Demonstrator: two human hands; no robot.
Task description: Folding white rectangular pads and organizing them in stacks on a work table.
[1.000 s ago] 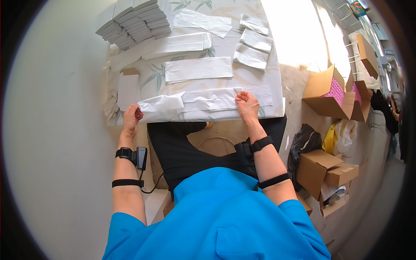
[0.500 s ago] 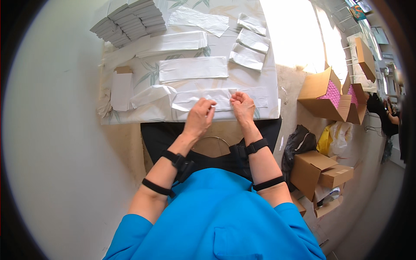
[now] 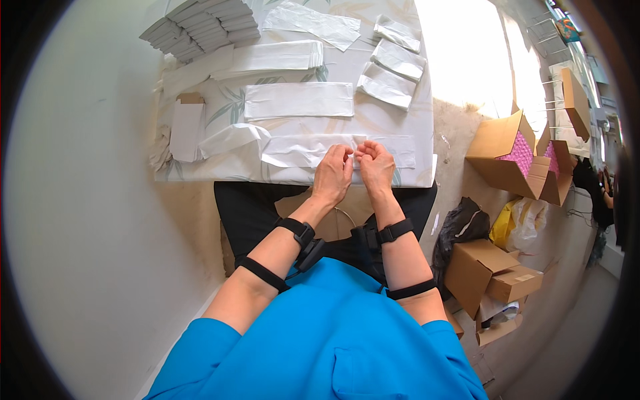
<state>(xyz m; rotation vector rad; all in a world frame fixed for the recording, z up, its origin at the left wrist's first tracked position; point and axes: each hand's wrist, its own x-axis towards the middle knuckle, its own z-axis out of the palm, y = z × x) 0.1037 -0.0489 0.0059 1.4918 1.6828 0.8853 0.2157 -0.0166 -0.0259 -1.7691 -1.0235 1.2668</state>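
Observation:
A long white folded strip [image 3: 297, 148], thin like paper or plastic film, lies along the table's near edge, with a loose flap running off to its left. My left hand [image 3: 335, 170] is closed, its fingertips at the strip's right end. Beside it, my right hand [image 3: 375, 167] has its fingers curled in a pinch at that same end; the two hands nearly touch. The fingertips hide how much of the strip they grip. A flatter translucent piece [image 3: 399, 150] extends to the right from under my right hand. Behind the hands lies another flat white strip [image 3: 299, 100].
Stacked white bundles [image 3: 200, 30] stand at the far left, and a small white carton [image 3: 187, 137] is nearer. Folded white packets [image 3: 399, 61] lie at the far right. Right of the table, cardboard boxes [image 3: 493, 157] and a black bag [image 3: 460, 223] are on the floor.
My left hand has moved right along the strip and come up beside my right hand. The right hand stays at nearly the same place on the strip.

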